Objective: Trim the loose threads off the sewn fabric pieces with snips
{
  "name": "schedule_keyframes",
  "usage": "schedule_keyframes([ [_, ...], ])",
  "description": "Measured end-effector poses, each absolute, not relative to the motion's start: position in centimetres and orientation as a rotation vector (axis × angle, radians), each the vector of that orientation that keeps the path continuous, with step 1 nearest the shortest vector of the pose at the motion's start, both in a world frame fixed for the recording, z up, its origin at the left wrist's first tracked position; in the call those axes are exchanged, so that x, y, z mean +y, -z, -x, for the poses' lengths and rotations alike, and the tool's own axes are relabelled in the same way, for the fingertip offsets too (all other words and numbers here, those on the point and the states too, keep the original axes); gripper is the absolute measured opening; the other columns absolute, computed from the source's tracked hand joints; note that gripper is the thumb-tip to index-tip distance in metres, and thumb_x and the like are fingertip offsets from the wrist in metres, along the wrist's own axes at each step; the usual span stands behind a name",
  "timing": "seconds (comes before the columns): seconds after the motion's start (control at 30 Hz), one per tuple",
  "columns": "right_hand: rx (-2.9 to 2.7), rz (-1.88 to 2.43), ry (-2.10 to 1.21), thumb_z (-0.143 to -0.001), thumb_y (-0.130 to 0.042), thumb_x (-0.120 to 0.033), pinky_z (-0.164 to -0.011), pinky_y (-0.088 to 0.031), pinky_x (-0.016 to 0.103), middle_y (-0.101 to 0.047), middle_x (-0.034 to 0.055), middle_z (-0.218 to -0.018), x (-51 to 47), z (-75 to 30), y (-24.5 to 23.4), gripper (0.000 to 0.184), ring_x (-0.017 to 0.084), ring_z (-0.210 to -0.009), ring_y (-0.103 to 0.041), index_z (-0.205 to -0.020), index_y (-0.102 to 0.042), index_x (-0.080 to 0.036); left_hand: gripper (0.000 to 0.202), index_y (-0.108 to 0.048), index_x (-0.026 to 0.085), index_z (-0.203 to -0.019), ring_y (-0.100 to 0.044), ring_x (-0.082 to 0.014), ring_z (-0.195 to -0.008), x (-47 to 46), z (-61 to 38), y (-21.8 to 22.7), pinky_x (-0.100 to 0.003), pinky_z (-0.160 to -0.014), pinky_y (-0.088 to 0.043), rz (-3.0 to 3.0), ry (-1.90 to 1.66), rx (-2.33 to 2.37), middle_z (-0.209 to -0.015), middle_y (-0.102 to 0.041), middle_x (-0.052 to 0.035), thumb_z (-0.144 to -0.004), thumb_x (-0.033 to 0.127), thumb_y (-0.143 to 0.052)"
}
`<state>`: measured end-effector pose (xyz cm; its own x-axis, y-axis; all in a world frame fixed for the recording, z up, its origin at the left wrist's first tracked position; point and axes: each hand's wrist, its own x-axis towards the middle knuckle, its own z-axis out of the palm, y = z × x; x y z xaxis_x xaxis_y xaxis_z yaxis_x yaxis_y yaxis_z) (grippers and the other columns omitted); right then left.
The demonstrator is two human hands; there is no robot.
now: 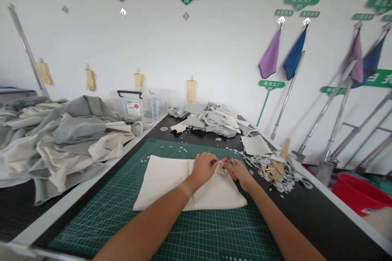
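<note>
A cream piece of fabric (pixel 165 181) lies spread on the green cutting mat (pixel 101 212). My left hand (pixel 202 168) is closed at the fabric's far edge, its thumb and finger pinching a raised bit of cloth. Right beside it, my right hand (pixel 238 172) is closed too, its fingertips meeting the left ones at that same bit. Small metal scissors (pixel 230 159) stick out of my right hand with the tips pointing away from me. What exactly lies between the fingertips is too small to make out.
Grey and cream cloth is heaped on the left table (pixel 79 126), before a clear plastic box (pixel 133 106). More cloth pieces (pixel 214 118) lie at the back. Fabric scraps (pixel 281 175) pile up right of the mat. A red bucket (pixel 361 191) stands beyond the right edge.
</note>
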<state>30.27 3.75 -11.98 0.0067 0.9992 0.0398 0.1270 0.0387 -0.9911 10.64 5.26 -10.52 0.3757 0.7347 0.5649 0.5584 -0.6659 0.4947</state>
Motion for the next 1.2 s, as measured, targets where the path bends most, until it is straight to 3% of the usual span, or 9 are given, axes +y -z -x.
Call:
schedule_keyframes([
  [0.43, -1.317, 1.301, -1.044, -0.079, -0.074, -0.051, -0.037, -0.012, 0.021, -0.030, -0.0118, -0.047, 3.72, -29.75, 12.17, 0.040, 0.006, -0.041, -0.019, -0.096, -0.067, -0.016, 0.003, -0.063, 0.023, -0.093, -0.059, -0.0211, -0.093, 4.95, -10.74, 10.31, -0.034, -0.082, -0.035, -2.401, -1.152, 1.218, -0.091, -0.069, -0.0010, -0.091, 0.026, -0.062],
  [0.77, -1.326, 1.294, -1.043, -0.076, -0.077, -0.050, -0.037, -0.016, 0.021, -0.032, -0.0117, -0.046, 3.60, -29.89, 12.22, 0.039, 0.006, -0.041, -0.020, -0.095, -0.066, -0.017, 0.018, -0.068, 0.024, -0.092, -0.060, -0.0221, -0.095, 5.01, -10.64, 10.34, -0.035, -0.084, -0.035, -2.424, -1.077, 1.209, -0.095, -0.073, -0.0024, -0.098, 0.030, -0.051],
  [1.2, -1.340, 1.301, -1.041, -0.074, -0.077, -0.055, -0.038, -0.016, 0.022, -0.034, -0.0108, -0.047, 3.35, -29.63, 11.69, 0.043, 0.006, -0.041, -0.022, -0.092, -0.067, -0.017, 0.006, -0.064, 0.024, -0.091, -0.059, -0.0211, -0.094, 4.95, -10.64, 10.14, -0.036, -0.088, -0.036, -2.417, -1.201, 1.177, -0.092, -0.070, -0.0007, -0.094, 0.027, -0.060],
])
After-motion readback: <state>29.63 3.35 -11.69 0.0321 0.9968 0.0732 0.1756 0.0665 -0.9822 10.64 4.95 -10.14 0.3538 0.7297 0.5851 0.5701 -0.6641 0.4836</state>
